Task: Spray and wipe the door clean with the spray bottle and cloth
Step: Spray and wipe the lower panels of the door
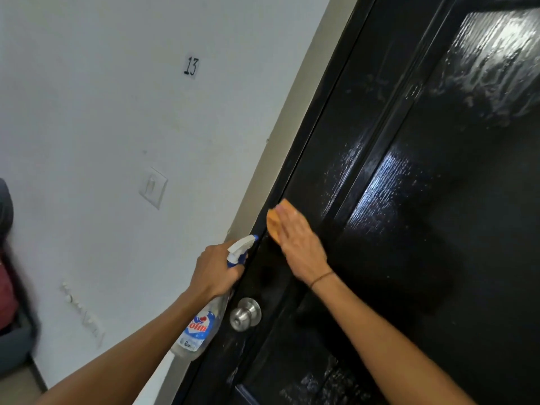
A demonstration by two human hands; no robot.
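A glossy black panelled door (423,229) fills the right of the view, with wet streaks and spray droplets on its panels. My right hand (298,244) lies flat with straight fingers on an orange cloth (274,223), pressing it against the door's left stile above the knob. My left hand (216,273) grips the neck of a clear spray bottle (198,325) with a white and blue trigger head (241,248), held close to the door's edge. The nozzle points up toward the cloth.
A round silver door knob (245,314) sits just below both hands. The white wall (102,127) on the left carries a light switch (153,187) and a "13" label (191,66). Dark blurred objects (11,287) stand at the far left edge.
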